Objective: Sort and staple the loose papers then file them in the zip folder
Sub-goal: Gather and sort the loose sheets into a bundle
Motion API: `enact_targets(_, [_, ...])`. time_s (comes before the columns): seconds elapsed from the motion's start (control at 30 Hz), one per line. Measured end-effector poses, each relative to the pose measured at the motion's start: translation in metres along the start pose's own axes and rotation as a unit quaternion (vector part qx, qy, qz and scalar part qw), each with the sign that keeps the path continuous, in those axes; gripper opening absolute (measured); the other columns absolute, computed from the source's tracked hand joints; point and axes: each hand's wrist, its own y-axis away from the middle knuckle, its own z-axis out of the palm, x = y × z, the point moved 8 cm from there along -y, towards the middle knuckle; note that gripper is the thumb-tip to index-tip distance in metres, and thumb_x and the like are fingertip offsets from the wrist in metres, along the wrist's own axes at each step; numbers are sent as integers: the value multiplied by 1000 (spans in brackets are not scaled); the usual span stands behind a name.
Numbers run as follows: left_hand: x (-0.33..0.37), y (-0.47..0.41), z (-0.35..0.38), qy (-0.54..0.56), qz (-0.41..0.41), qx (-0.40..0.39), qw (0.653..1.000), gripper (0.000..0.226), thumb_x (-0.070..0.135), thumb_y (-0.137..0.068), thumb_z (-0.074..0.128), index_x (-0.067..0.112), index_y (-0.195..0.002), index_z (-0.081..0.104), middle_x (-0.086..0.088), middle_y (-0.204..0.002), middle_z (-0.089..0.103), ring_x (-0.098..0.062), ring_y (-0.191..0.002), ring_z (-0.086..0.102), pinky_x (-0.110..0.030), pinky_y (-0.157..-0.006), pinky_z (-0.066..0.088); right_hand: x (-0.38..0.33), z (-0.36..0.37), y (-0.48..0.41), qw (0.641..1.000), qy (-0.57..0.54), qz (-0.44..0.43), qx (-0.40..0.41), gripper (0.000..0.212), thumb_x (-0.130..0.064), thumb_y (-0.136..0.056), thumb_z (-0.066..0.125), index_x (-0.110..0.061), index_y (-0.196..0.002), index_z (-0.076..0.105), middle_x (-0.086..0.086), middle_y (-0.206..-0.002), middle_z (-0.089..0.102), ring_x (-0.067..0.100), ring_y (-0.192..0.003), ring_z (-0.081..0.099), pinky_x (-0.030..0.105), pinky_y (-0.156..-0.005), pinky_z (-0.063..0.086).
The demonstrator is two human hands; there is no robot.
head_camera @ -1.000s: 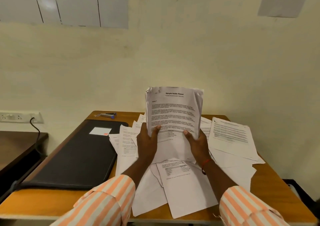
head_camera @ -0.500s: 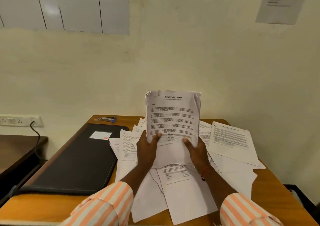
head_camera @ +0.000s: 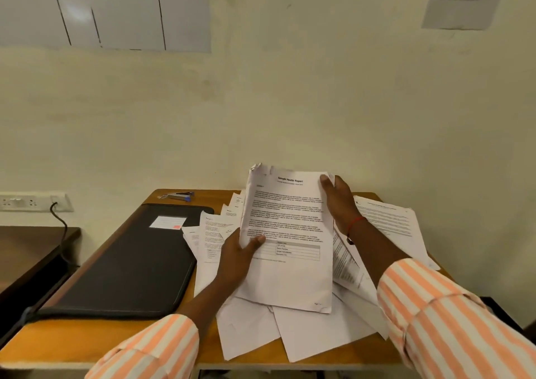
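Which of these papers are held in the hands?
The bundle headed Sample Health Report, between left hand and right hand; the other sheets lie on the desk.

The zip folder (head_camera: 124, 262) is laid along the left edge of the surface (head_camera: 58, 346), with the stapler (head_camera: 177, 195) behind it near the far edge. Loose papers (head_camera: 313, 338) are spread to its right, under a held sheaf (head_camera: 290, 277).
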Motion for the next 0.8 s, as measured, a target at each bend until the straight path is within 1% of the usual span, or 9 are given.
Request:
enact_targets(0.07, [-5, 6, 0, 9, -10, -7, 1000, 36, 33, -93, 70, 35, -127, 58, 18, -118, 71, -5, -106, 69, -23, -80, 60, 6, 0, -3, 1000, -12, 8, 10, 33, -27, -106, 48, 3, -115, 57, 16, -120, 62, 34, -120, 56, 35, -94, 43])
enact_targets(0.13, [-6, 10, 0, 14, -20, -13, 1000, 36, 34, -93, 70, 35, -127, 58, 18, -118, 71, -5, -106, 69, -22, -78, 60, 11, -2, -1, 999, -30, 29, 28, 22, -20, -106, 49, -3, -113, 61, -3, -109, 62, 17, -110, 57, 36, -97, 44])
enact_targets(0.17, [-9, 10, 0, 13, -28, -18, 999, 37, 36, -92, 70, 34, -128, 58, 16, -118, 71, -8, -107, 70, -24, -80, 60, 15, -2, -1, 998, -47, 38, 29, 17, -17, -105, 50, -9, -108, 65, -10, -98, 61, 10, -97, 57, 36, -94, 46])
enact_targets(0.23, [-14, 8, -1, 7, -42, -28, 999, 41, 41, -91, 70, 31, -129, 59, 13, -120, 72, -12, -108, 70, -32, -88, 61, 25, -3, -4, 996, -71, 53, 29, 31, -14, -103, 54, -21, -73, 60, -18, -69, 59, 8, -71, 52, 29, -78, 45])
enact_targets(0.3, [-18, 8, -2, 0, -53, -39, 998, 42, 43, -91, 70, 30, -130, 60, 11, -121, 72, -14, -109, 70, -40, -92, 59, 29, -4, -5, 995, -73, 62, 41, 41, -15, -100, 58, -19, -60, 50, -18, -58, 49, 7, -62, 44, 27, -72, 37])
enact_targets(0.43, [-14, 7, 1, -22, -86, -65, 994, 43, 49, -91, 68, 27, -127, 62, 7, -119, 73, -16, -105, 72, -37, -89, 61, 26, -10, -4, 995, -54, 50, 65, 26, -18, -96, 63, -18, -71, 56, -5, -72, 51, 13, -71, 47, 27, -71, 38])
enact_targets(0.6, [35, -46, -3, -124, -86, -81, 985, 43, 55, -99, 53, 18, -118, 62, 2, -108, 74, -18, -92, 73, -34, -76, 61, 42, -7, -15, 997, -43, 49, 32, 19, -27, -89, 66, -22, -71, 66, -2, -79, 64, 19, -81, 60, 35, -79, 46])
enact_targets(0.7, [55, -75, 3, -79, -96, -47, 991, 38, 48, -101, 52, 13, -111, 61, -5, -101, 73, -24, -89, 72, -36, -73, 60, 43, 1, -11, 996, -58, 62, 18, 23, -18, -93, 66, -22, -71, 68, -6, -76, 67, 17, -80, 63, 34, -80, 48])
enact_targets(0.8, [61, -92, 2, -7, -115, -7, 993, 28, 34, -103, 55, 8, -104, 65, -13, -97, 71, -31, -87, 72, -40, -75, 61, 40, 6, -3, 992, -99, 77, 13, 26, -8, -98, 61, -17, -74, 62, -7, -71, 67, 11, -70, 64, 25, -71, 52])
